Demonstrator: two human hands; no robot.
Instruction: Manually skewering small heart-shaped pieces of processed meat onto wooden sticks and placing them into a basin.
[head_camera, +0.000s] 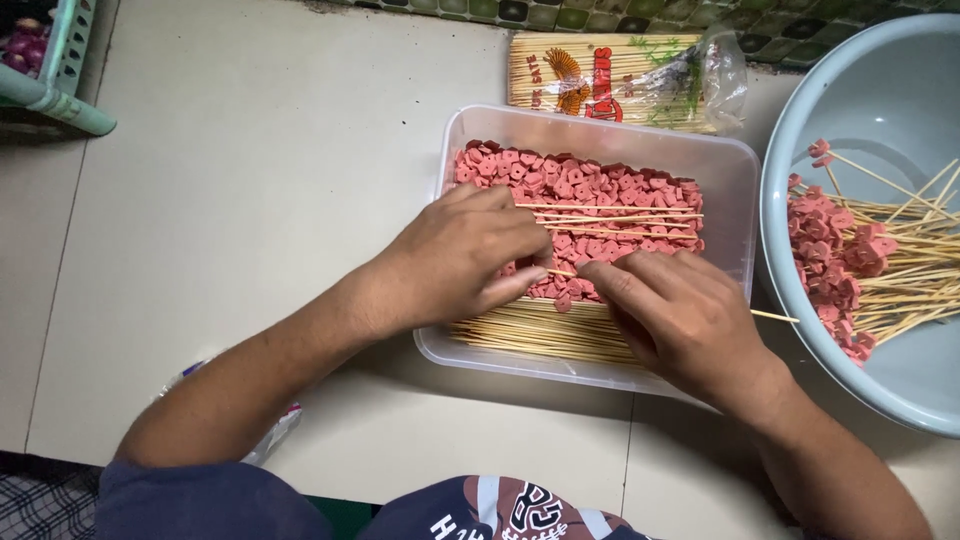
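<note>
While both hands work inside the clear plastic tub (735, 175), the left hand (465, 258) presses down on the pink sausage slices (590, 195), and the right hand (680, 312) seems to pinch one thin bamboo stick (775, 316). Behind the tub lies a flat see-through packet of sticks (620, 82) with a red and yellow label. A pale blue bowl (880, 90) of filled skewers (850, 270) sits to the right.

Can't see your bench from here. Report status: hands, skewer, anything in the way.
Left hand and right hand in the tub, pinching one skewer over pink slices. Loose skewers below. Threaded ones in basin, right. Nothing in the way.
</note>
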